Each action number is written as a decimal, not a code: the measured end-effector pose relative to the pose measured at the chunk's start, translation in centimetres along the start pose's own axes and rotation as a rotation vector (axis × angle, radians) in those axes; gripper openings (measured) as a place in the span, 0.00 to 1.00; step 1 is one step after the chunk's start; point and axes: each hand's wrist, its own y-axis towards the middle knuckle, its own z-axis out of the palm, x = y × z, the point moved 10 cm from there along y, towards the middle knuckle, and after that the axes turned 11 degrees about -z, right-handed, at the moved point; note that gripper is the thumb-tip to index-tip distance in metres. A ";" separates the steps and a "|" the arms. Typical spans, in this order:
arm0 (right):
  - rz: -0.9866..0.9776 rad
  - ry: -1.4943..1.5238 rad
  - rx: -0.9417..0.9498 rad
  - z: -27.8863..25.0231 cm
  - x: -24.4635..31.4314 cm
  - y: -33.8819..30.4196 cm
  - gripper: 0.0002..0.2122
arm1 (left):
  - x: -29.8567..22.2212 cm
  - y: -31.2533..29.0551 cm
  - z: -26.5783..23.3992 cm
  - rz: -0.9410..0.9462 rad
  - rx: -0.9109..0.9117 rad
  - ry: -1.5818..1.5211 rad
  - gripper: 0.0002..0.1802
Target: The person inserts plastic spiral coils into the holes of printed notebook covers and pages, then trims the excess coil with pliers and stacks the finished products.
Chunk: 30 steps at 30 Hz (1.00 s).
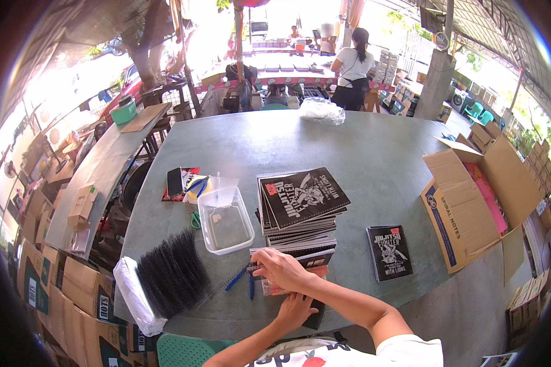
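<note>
Your right hand (280, 269) is at the near end of the stack of black spiral notebooks (306, 199), its fingers curled at the head of the blue-handled pliers (251, 285). The two handles splay out past your fingers, one toward the left and one toward you. You have contact there, but I cannot tell whether the fingers truly grip the tool. Your left hand (296, 310) is lower and closer to your body, just below your right forearm, with its fingers bent beside a dark flat piece (315, 314); whether it holds anything is hidden. An orange printed piece (272, 289) shows partly under your right wrist.

The notebooks rise in an uneven pile at the middle of the green worktop (257, 140), the top ones turned at an angle. To the right of the pile, a single black notebook (390, 252) lies flat and apart from it. Farther right stands an open cardboard box (465, 214), with something pink (487, 196) inside.

Left of the pile you have a clear plastic container (227, 221), and just beside it green scissors (195, 220). Behind these, a second blue-handled tool (197, 184) lies over a yellow roll, near a black phone (174, 181). Toward the near left, a mass of black spiral coils (173, 269) lies against a white plastic-wrapped bundle (136, 296). At the far edge sits a crumpled clear plastic bag (322, 111).
</note>
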 end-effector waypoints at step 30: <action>0.119 -0.244 -0.035 -2.7 -1.7 -3.9 0.06 | 2.0 -3.5 -29.4 -0.103 -1.038 -0.140 0.16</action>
